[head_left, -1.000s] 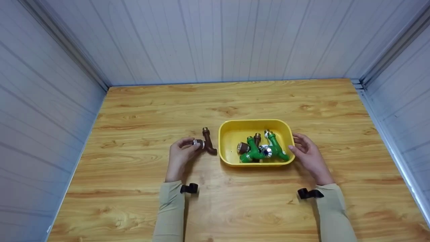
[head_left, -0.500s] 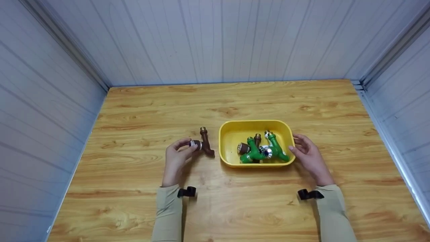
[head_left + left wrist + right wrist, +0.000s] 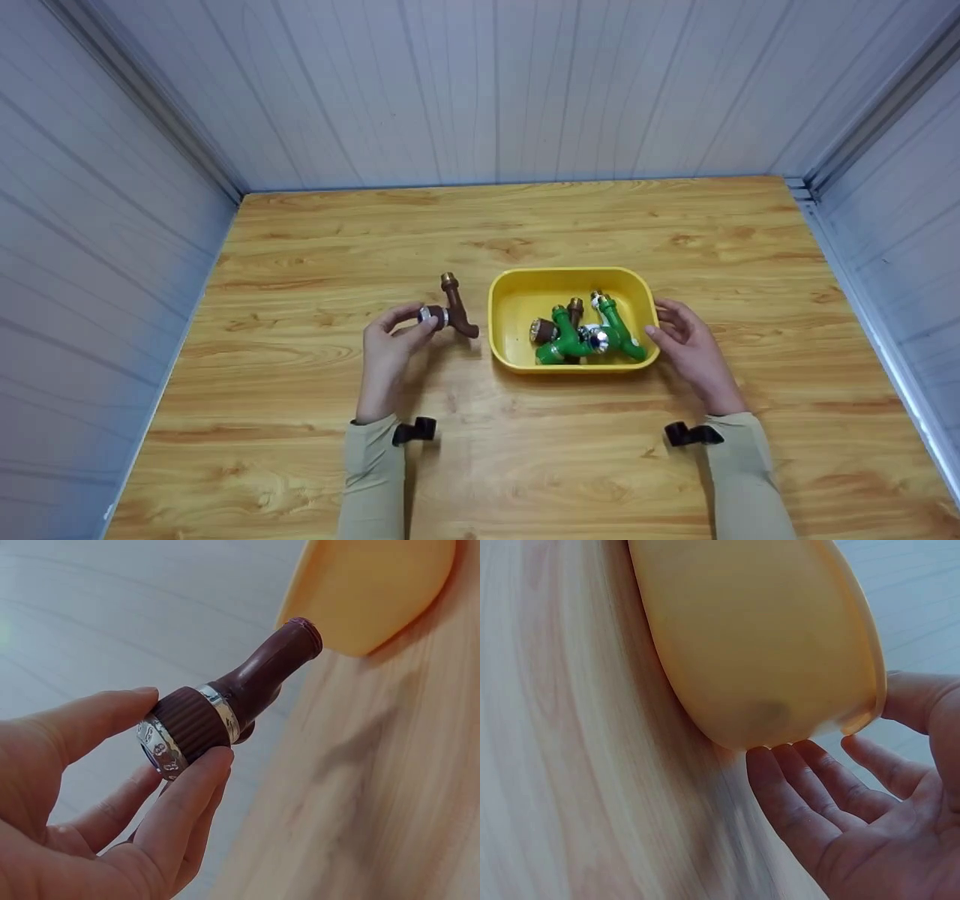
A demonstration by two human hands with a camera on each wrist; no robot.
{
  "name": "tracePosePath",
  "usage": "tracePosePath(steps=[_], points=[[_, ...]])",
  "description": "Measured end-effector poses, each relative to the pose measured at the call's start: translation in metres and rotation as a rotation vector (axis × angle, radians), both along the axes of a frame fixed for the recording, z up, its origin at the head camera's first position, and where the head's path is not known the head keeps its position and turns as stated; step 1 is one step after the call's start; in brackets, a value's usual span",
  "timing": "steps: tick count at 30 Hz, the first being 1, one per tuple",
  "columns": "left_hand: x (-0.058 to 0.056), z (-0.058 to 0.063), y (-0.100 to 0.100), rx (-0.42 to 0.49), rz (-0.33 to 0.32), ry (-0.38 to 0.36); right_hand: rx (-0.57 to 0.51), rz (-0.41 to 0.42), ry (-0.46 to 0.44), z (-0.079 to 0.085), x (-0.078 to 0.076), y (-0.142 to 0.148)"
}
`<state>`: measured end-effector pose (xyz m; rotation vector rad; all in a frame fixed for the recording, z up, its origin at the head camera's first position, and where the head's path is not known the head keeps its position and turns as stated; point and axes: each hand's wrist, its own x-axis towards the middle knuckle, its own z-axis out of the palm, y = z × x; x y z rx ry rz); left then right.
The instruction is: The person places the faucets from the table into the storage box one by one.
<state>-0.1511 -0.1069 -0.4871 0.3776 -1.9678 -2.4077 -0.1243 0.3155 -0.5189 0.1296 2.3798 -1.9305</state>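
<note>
A brown water tap (image 3: 459,315) with a brass threaded end hangs just left of the yellow bin (image 3: 514,346). My left hand (image 3: 388,352) pinches its ribbed knob (image 3: 189,724) between thumb and fingers; the left wrist view shows the tap raised off the table. At the bin's right end, my right hand (image 3: 694,352) holds the wall, thumb at the rim and fingertips against the outside, as the right wrist view shows. Inside the bin lie a green tap (image 3: 564,343), another green tap (image 3: 619,330), a partly covered brown tap (image 3: 544,330) and a mostly hidden white one.
The bin stands on a wood-grain table (image 3: 360,240). Pale panelled walls (image 3: 465,90) enclose the table at the back and both sides. A black wrist camera (image 3: 415,430) sits on the left sleeve, and a matching wrist camera (image 3: 691,433) on the right.
My left hand has shifted a little left with the brown tap, away from the bin, then raised it slightly. The right hand and the bin stay practically where they were.
</note>
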Motion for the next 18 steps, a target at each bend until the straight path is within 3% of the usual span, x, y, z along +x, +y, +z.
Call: tracePosePath(steps=[9, 18], points=[[0.004, 0.012, 0.003, -0.003, -0.022, 0.038, -0.039, 0.005, -0.020, 0.004, 0.000, -0.001], [0.008, 0.020, 0.010, 0.034, -0.077, 0.069, -0.029, 0.011, -0.012, 0.027, 0.007, -0.010]])
